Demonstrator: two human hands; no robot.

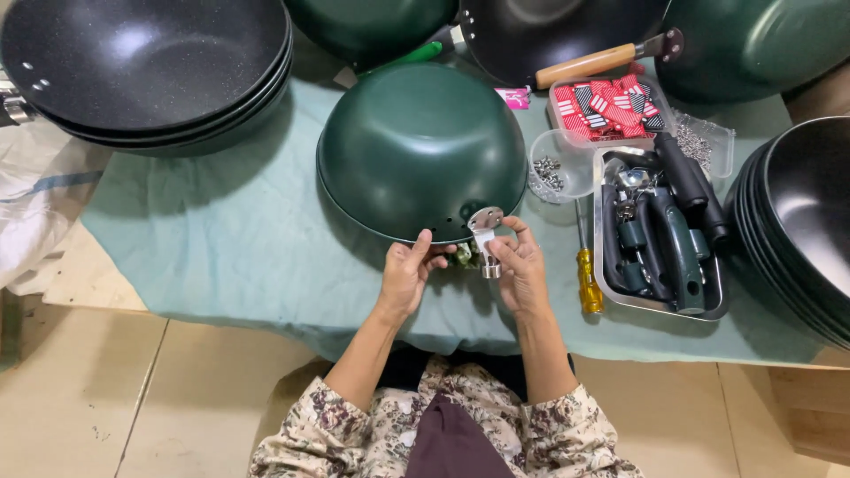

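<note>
Both hands, left (407, 273) steadying the rim of the upturned green wok (421, 150) on the cloth (221, 239), right (518, 265) pinching the metal bracket (484, 232) against its holes: bracket placed, apparently unfastened, screwdriver (588, 279) untouched

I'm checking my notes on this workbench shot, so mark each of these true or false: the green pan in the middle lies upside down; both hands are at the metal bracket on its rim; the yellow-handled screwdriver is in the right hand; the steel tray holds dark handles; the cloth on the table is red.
1. The green pan lies upside down: true.
2. The left hand and right hand are at the metal bracket: true.
3. The screwdriver is in the right hand: false, it lies on the cloth beside the tray.
4. The steel tray holds dark handles: true.
5. The cloth is red: false, it is pale green.
</note>
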